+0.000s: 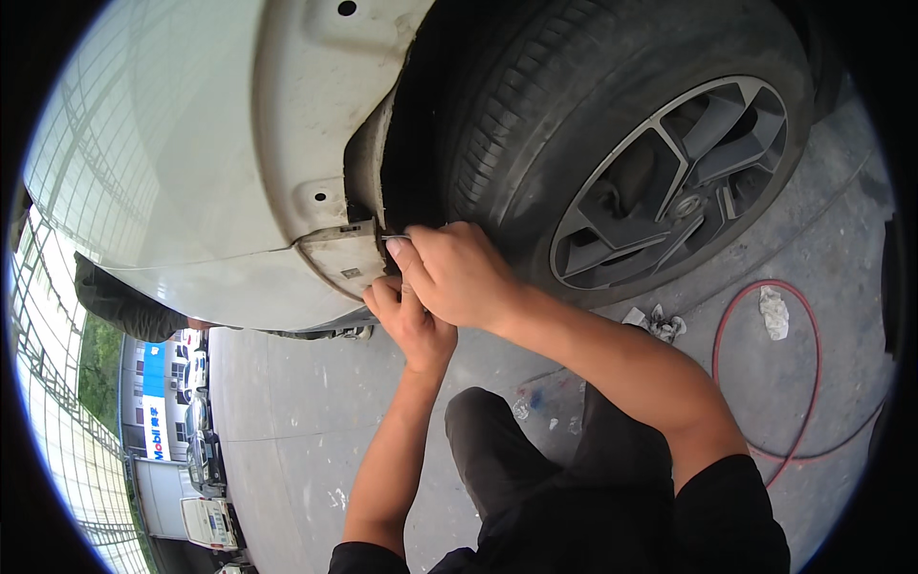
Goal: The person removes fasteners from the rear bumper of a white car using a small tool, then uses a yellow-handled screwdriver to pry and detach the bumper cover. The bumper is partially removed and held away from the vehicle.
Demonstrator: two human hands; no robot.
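Head view. Both hands are meeting at the lower end of the wheel arch (366, 158) of a white car (182, 163), the right hand (459, 273) lying partly above the left hand (413, 320) and touching it. The right hand is pinching a thin metallic piece (394, 236) between thumb and forefinger. The piece is projecting leftward, its long axis running nearly level across the view and pointing at the lower corner section (330, 256) of the bodywork. That section is lying just left of the fingertips, its free edge running roughly up and down, so that the piece is standing crosswise to it. The right hand is sitting nearer the piece; the left is bending its fingers at the bottom of the section, the view not showing whether they are gripping anything.

As for enclosing spaces, the wheel arch is housing the tyre (535, 124) and its alloy wheel (690, 204). On the ground (306, 411), a red hose (819, 344) is looping around crumpled white paper (775, 314), while crumpled scraps (662, 325) are resting beside the tyre. Beyond the car, a second person in dark clothing (124, 304) is partly showing.
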